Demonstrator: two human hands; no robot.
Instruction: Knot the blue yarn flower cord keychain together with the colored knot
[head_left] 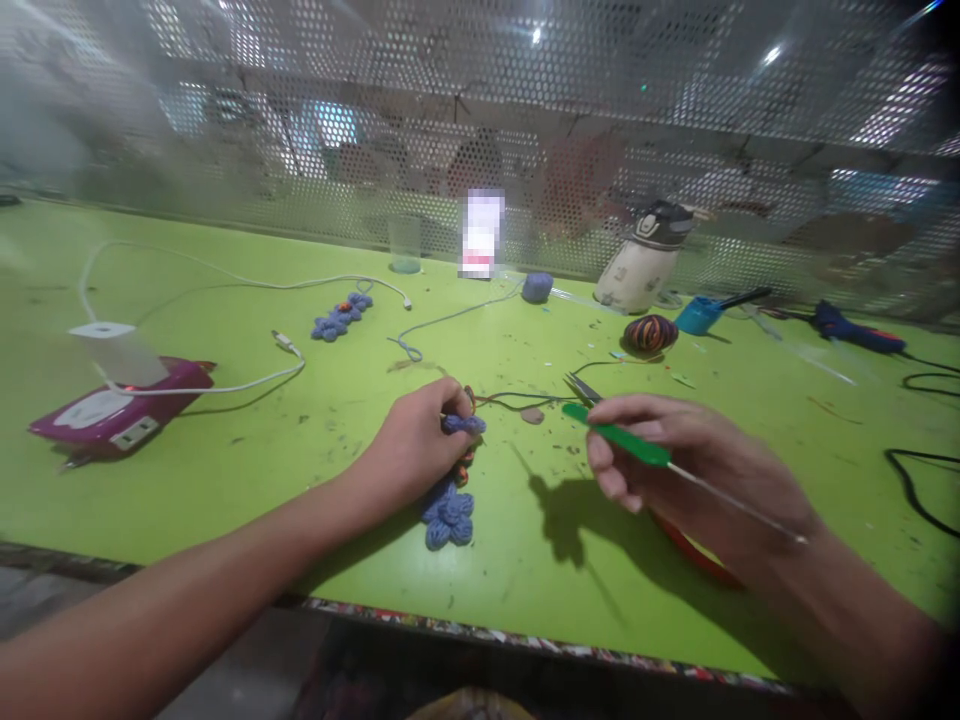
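Observation:
My left hand (424, 435) is closed on a strip of crocheted blue flowers (448, 515) with some orange stitches, low over the green table. Its upper part is partly hidden by my thumb and fingers. A thin dark strand of yarn (517, 400) trails rightward from it. In the air at the right, my right hand (660, 450) grips the green handle of a crochet hook (619, 435), its metal shaft pointing back along my wrist. Behind that hand show the blades of scissors (583, 388) and a red handle (694, 552); I cannot tell whether the hand touches them.
A multicoloured yarn ball (650, 334), a blue yarn ball (537, 288) and another flower strip (342, 317) lie farther back. A bottle (637, 262), a lit phone (481, 232) and a clear cup (405, 245) stand near the perforated screen. Left is a purple power strip (169, 388) with a charger.

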